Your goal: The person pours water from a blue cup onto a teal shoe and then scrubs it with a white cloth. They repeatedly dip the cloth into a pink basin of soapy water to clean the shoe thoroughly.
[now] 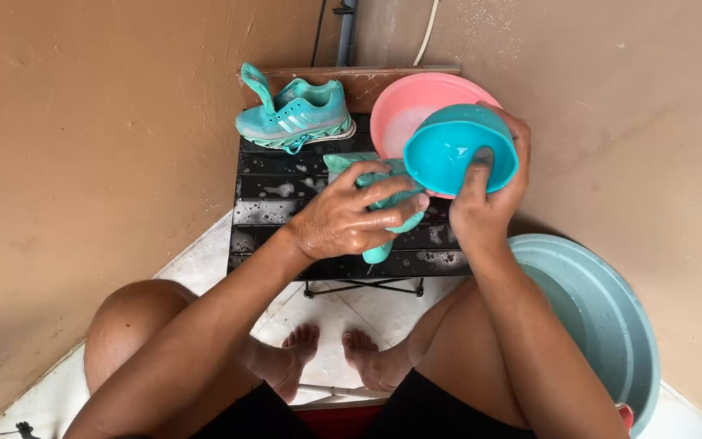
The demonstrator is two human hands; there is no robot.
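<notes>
My left hand [351, 219] grips a wet teal sneaker [375, 199] over a black slatted table [278, 191] that is streaked with foam. My right hand [481, 199] holds a small teal bowl [452, 146] by its rim, tilted toward the sneaker, with the thumb inside. Right behind the bowl sits a pink basin [412, 102] with sudsy water. A second teal sneaker [294, 118] stands upright at the table's far left, apart from both hands.
A large pale blue-green tub [611, 325] stands on the floor at my right. Brown walls close in on both sides. My bare feet [331, 358] rest on white tiles under the table's near edge. Pipes run up the far corner.
</notes>
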